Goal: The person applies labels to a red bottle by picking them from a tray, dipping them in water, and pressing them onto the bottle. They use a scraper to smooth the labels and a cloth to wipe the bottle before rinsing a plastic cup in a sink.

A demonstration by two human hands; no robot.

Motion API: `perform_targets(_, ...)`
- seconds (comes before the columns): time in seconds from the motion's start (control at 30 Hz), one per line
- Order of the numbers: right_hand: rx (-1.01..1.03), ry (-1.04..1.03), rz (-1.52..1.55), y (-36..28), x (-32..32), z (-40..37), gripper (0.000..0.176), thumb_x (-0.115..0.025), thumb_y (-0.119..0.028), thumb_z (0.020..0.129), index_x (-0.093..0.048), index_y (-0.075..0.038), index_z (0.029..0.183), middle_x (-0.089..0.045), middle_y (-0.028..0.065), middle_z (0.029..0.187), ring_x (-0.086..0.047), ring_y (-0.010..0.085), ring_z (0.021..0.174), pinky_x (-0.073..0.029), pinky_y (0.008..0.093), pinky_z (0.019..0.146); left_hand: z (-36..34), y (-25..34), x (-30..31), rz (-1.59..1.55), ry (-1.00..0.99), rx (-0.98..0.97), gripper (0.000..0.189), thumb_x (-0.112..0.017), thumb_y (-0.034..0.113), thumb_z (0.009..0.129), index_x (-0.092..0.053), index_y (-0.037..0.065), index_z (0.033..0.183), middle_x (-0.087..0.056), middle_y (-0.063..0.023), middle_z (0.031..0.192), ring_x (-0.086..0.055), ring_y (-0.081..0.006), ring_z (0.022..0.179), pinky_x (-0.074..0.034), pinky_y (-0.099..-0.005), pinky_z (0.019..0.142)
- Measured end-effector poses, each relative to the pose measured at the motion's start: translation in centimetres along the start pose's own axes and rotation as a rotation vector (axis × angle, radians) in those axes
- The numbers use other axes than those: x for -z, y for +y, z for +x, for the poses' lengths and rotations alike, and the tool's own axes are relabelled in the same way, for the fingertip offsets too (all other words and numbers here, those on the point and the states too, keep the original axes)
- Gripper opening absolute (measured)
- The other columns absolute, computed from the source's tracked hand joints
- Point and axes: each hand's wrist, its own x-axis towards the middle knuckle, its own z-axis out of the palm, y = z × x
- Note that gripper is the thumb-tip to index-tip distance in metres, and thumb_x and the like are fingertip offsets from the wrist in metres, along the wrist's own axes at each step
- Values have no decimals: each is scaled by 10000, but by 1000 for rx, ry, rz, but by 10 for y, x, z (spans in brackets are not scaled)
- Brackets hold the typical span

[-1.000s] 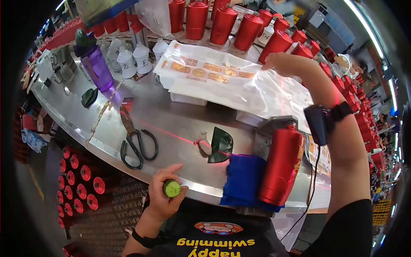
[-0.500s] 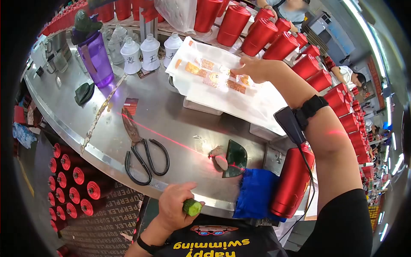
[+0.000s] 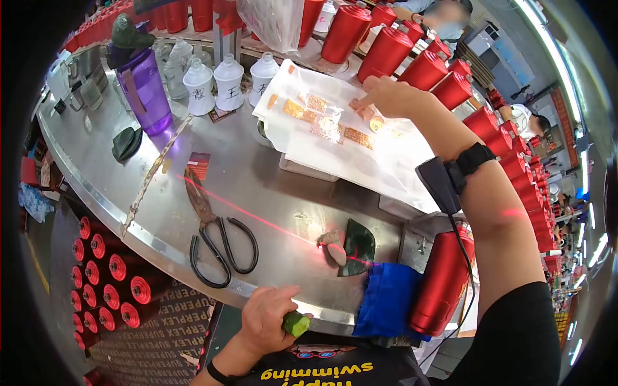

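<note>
My left hand (image 3: 269,318), low in front, has its fingers wrapped round a short cucumber piece (image 3: 297,324) with its pale green cut face outward. Over a white sheet (image 3: 306,148) reaches my right hand (image 3: 396,98), its fingertips pinched at a small brownish-gold patterned label (image 3: 360,108). Several more gold and orange labels (image 3: 358,137) lie on the sheet, partly washed out by glare. The sheet rests on a shallow tray (image 3: 308,168). Black-handled scissors (image 3: 215,231) lie on the metal table (image 3: 277,206), left of a greyish lump (image 3: 334,248) and a dark green flat piece (image 3: 358,248).
A blue cloth (image 3: 388,299) and a red bottle (image 3: 444,282) are at the near right. White bottles (image 3: 230,85) with characters and a purple cup (image 3: 147,96) stand at the far left. Red bottles (image 3: 386,53) line the back, with a person (image 3: 444,22) behind them.
My right hand has drawn back slightly from the middle of the sheet, a label now showing at its fingertips. The view has shifted a little. My left hand still holds the cucumber piece.
</note>
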Motion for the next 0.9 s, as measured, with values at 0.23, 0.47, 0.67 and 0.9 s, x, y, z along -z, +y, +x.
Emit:
perform_targets(0.23,74,-61,-11,13,7,40,573,-632,-507,802,-638,2,1066,-559,192,1104,-551,356,1064,-466,446,875,-1,-2,-2,36,0,-18,393,-784,145,698,-487,80,948,-652,-141,1001,-610,-257,691,-474,-381,680)
perform_targets(0.47,98,26,-8,33,-1,58,372,-669,-407,788,-664,-50,894,-580,157,987,-578,329,951,-476,428,826,-1,-1,-3,53,11,-8,399,-782,134,694,-487,83,959,-651,-140,988,-615,-268,706,-479,-390,692)
perform_targets(0.67,56,363,-7,29,19,11,195,-643,-221,811,-618,-44,734,-558,125,885,-600,298,866,-496,373,723,-3,1,-3,118,1,-6,395,-787,178,715,-487,78,953,-667,-124,968,-627,-285,754,-489,-394,710)
perform_targets(0.9,202,626,154,58,46,-87,135,-647,-126,762,-579,-20,713,-555,120,771,-581,280,750,-461,365,669,-5,4,-7,93,41,15,314,-734,97,718,-519,62,944,-642,-148,945,-610,-324,794,-482,-404,724)
